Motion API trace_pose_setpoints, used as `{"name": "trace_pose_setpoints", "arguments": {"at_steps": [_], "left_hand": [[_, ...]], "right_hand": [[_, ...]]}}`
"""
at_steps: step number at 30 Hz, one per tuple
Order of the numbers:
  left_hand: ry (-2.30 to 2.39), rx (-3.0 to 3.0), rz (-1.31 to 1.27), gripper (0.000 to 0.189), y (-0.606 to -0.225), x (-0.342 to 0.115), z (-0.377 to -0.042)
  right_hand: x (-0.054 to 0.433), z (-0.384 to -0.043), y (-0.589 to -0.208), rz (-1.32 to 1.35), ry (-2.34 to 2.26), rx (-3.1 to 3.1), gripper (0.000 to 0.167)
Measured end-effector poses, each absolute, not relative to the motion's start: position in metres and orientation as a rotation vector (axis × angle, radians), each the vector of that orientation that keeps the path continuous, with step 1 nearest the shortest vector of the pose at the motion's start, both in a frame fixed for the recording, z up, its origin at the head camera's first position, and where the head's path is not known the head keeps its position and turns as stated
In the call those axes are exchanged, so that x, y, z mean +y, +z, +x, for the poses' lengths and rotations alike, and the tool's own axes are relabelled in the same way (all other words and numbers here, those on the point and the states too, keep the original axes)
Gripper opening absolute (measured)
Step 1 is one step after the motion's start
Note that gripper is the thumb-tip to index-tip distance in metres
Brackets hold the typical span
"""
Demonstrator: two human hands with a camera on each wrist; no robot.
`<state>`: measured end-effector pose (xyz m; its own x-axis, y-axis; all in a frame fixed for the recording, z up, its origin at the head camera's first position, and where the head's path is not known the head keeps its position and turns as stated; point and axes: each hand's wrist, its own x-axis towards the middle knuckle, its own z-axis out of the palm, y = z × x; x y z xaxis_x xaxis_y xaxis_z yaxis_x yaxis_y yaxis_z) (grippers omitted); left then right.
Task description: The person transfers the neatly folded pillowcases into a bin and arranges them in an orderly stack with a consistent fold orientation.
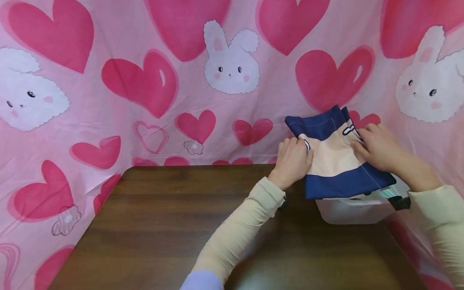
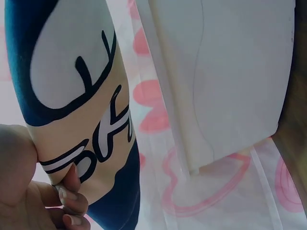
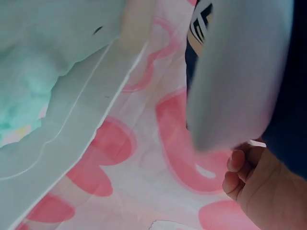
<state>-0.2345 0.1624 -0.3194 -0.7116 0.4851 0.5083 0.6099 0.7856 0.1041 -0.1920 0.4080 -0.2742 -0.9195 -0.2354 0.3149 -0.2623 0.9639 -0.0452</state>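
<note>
Between my two hands hangs a folded navy and beige piece of fabric [image 1: 333, 159] with dark-outlined white lettering, tilted over a white plastic bin [image 1: 348, 213]. My left hand [image 1: 293, 161] pinches its left edge, thumb on one side and fingers on the other, as the left wrist view shows with the lettered fabric [image 2: 112, 172]. At the opposite edge my right hand [image 1: 382, 149] grips the fabric; in the right wrist view its fingers curl in at the cloth's border. The fabric covers most of the bin's opening from the head view.
Mint-green cloth [image 3: 24, 96] lies inside the bin, seen in the right wrist view. The bin stands at the right side of the brown wooden table [image 1: 163, 225]. A pink curtain [image 1: 145, 133] with hearts and rabbits rises behind and beside the table.
</note>
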Motion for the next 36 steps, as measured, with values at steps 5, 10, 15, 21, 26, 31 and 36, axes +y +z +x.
{"name": "trace_pose_setpoints", "arguments": {"at_steps": [5, 10, 15, 21, 26, 31, 36], "left_hand": [[-0.326, -2.5, -0.854, 0.035, -0.318, 0.172, -0.236], [-0.311, -2.514, -0.855, 0.036, -0.317, 0.181, -0.238], [-0.268, -2.54, -0.864, 0.037, -0.32, 0.192, -0.236], [-0.265, -2.539, -0.887, 0.038, -0.324, 0.204, -0.232], [-0.247, -2.549, -0.848, 0.037, -0.328, 0.209, -0.232], [-0.196, -2.548, -0.856, 0.038, -0.331, 0.215, -0.231], [-0.176, -2.536, -0.85, 0.037, -0.331, 0.221, -0.23]], "right_hand": [[0.415, -0.191, -0.272, 0.34, 0.056, -2.845, 0.023], [0.423, -0.191, -0.274, 0.315, 0.025, -2.849, 0.024], [0.431, -0.188, -0.275, 0.314, 0.008, -2.85, 0.024], [0.442, -0.183, -0.276, 0.286, 0.012, -2.867, 0.025], [0.449, -0.183, -0.276, 0.261, 0.006, -2.898, 0.034], [0.455, -0.184, -0.276, 0.254, -0.02, -2.926, 0.041], [0.463, -0.185, -0.276, 0.236, -0.019, -2.93, 0.039]]}}
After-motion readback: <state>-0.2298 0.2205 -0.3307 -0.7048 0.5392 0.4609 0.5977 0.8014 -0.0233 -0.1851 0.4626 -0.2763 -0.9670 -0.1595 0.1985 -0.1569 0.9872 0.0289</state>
